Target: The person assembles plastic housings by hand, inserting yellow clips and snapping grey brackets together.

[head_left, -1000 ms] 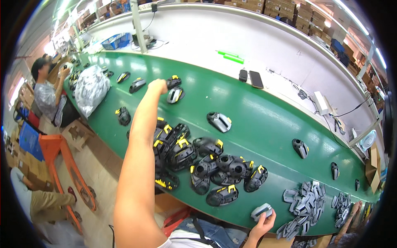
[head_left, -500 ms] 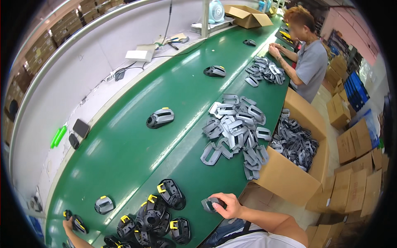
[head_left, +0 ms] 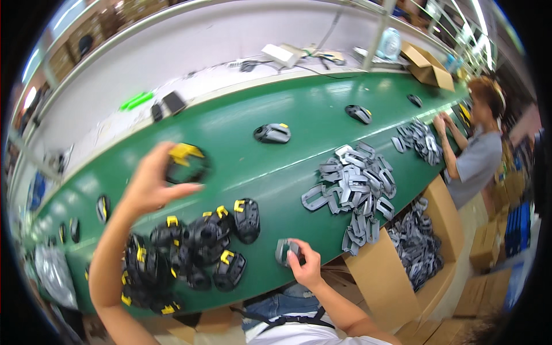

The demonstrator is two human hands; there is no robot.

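My left hand point(head_left: 150, 179) is raised over the green bench with thumb and fingers around a dark plastic housing point(head_left: 201, 167) that has a yellow tab. Motion blurs this housing, and part of it is behind the fingers. Close to the bench's near edge, my right hand point(head_left: 306, 265) grips a grey plastic frame point(head_left: 283, 252) between thumb and fingers. Between and below my hands lies a heap of black housings with yellow tabs point(head_left: 201, 236). Beyond my right hand is a pile of loose grey frames point(head_left: 356, 181).
Grey-topped assemblies point(head_left: 272, 133) stand spaced along the green bench point(head_left: 230, 161). An open carton point(head_left: 379, 276) full of grey parts adjoins the near edge. At right a co-worker point(head_left: 474, 155) handles parts beside another frame pile point(head_left: 420, 141). A plastic bag point(head_left: 54, 276) lies far left.
The view has swung to the right. My left hand has come from the bench's far left to above the housings, with a dark housing in it. My right hand keeps its grey frame.
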